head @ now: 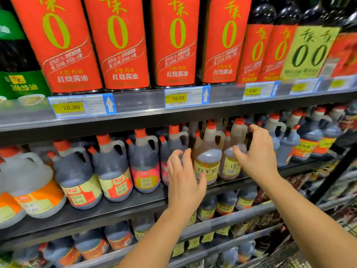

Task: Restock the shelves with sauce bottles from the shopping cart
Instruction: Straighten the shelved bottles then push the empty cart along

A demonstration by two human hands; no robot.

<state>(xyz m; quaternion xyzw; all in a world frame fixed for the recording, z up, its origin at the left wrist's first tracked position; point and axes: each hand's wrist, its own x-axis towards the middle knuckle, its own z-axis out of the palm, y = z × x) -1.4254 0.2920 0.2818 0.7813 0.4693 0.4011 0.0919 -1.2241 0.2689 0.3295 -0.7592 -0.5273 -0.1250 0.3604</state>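
Two pale jugs with orange caps and yellow labels stand on the middle shelf (119, 209). One pale jug (209, 151) sits between my hands, the other pale jug (230, 163) just to its right. My left hand (183, 180) hovers left of them with fingers loosely spread, holding nothing. My right hand (257, 151) is raised at the right side of the second jug with fingers spread and slightly bent; whether it touches the jug I cannot tell.
Dark vinegar jugs (114, 171) fill the middle shelf on both sides. Tall red-labelled soy sauce bottles (119, 43) line the upper shelf above price tags (81, 106). More bottles sit on lower shelves (228, 207). The wire shopping cart (332, 206) is at the right.
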